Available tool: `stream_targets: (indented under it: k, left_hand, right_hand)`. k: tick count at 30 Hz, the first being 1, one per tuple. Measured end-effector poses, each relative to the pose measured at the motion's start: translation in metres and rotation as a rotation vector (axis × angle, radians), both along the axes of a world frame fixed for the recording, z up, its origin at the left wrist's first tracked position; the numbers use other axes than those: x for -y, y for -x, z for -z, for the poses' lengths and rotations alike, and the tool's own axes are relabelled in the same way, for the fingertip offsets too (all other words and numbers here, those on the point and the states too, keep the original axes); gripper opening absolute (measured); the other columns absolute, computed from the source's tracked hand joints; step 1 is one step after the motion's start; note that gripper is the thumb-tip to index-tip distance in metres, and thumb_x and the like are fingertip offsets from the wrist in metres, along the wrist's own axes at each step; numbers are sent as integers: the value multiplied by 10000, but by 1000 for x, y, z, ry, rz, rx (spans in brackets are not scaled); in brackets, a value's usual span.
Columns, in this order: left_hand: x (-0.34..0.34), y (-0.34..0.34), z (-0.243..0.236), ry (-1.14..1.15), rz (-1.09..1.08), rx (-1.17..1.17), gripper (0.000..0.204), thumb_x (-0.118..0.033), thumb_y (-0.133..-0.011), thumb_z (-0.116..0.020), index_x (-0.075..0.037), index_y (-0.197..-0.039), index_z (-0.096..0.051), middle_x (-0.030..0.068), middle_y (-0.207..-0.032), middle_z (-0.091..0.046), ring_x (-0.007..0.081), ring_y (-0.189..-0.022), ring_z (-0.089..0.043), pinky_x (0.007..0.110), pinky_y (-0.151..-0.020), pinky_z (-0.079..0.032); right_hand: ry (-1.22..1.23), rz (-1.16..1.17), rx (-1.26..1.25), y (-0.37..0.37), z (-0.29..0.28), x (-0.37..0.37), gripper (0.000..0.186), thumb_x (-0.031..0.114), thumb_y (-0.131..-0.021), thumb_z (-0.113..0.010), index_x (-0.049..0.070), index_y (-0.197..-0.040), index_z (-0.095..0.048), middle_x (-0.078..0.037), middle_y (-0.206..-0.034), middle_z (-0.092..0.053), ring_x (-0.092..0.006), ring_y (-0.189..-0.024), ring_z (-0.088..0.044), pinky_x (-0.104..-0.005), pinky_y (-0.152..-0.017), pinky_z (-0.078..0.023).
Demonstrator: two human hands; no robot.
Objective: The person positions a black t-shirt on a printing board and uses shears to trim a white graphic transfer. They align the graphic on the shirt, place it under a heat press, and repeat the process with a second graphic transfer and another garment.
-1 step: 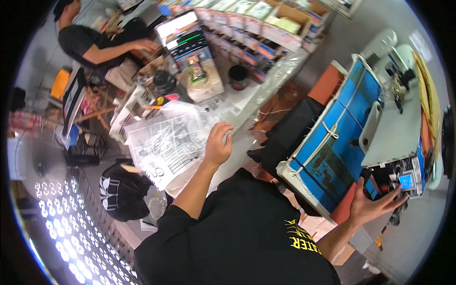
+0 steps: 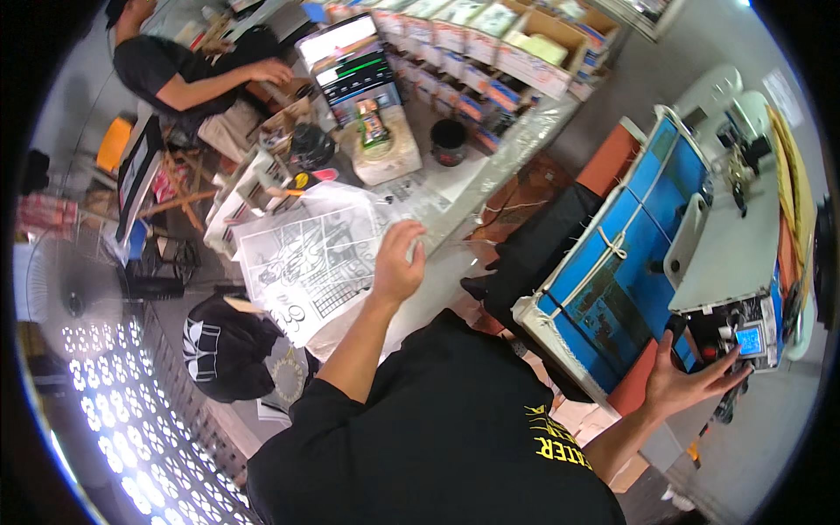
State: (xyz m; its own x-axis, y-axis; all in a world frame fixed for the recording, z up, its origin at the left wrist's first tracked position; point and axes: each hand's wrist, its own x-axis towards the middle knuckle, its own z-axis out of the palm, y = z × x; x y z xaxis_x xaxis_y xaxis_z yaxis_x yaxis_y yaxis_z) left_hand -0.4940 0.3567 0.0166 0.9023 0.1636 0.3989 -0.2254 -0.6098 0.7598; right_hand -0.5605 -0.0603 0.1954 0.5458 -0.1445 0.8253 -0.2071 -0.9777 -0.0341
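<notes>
My left hand (image 2: 398,262) lies on the right edge of a black-and-white printed sheet in clear plastic (image 2: 302,262) on the grey table (image 2: 455,188), fingers curled over that edge. My right hand (image 2: 691,372) is spread open at the near end of a white sewing machine (image 2: 726,236), its fingertips by a small control box with a blue screen (image 2: 748,339). It holds nothing. A blue board tied with white string (image 2: 612,262) stands between my two arms.
Another person in a black shirt (image 2: 175,74) works at the table's far left. A black cup (image 2: 449,140), a box with a bottle on it (image 2: 381,144) and rows of cardboard boxes (image 2: 490,52) line the table. A black cap (image 2: 223,346) and a fan (image 2: 70,297) sit left.
</notes>
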Motion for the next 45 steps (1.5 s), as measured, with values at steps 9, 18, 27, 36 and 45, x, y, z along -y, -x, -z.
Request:
stream_targets:
  k: [9,18,27,36,45]
  left_hand:
    - [-341,-85,-56,-542,-677,-105,201,-236,-908,-607,-102,-1032,-693,99,-1110,-689,316,-1008,-653,416,-878,-505]
    - [-419,-210,6,-715,-575,-842,386,-167,-882,-531,-204,-1250,-643,121,-1272,-638,342,-1184,-598,486,-990,-466]
    - [-420,-255,2,-792,-469,-1187,363,-55,-886,-563,-68,-1235,-661,152,-1385,-564,327,-1263,-561,467,-961,-506]
    - [-440,-258,54,-773,-641,-816,283,-22,-827,-602,6,-1088,-707,221,-1181,-667,379,-1125,-639,466,-932,-520]
    - [-516,-280,54,-983,-379,-962,363,-214,-809,-731,15,-1088,-699,234,-1164,-666,360,-1104,-647,413,-926,-525]
  right_hand:
    - [-35,115,-63,-4,-4,-18,1051,611,-717,-782,139,-1528,-308,-270,-1542,-111,-475,-1407,-223,-579,-1036,-418]
    - [-116,164,-146,-5,-6,-19,1016,525,-780,-777,173,-1555,-221,-289,-1546,-44,-473,-1378,-281,-544,-1032,-426]
    - [-98,128,-162,1,-6,-13,987,407,-808,-791,114,-1552,-213,-317,-1531,-36,-456,-1356,-294,-526,-1058,-389]
    - [-159,69,-150,-1,-3,-13,986,366,-810,-794,116,-1555,-198,-275,-1545,-43,-461,-1406,-216,-574,-1084,-355]
    - [-140,117,-155,-3,0,-7,959,421,-812,-783,111,-1541,-243,-271,-1550,-55,-453,-1423,-184,-592,-1087,-342]
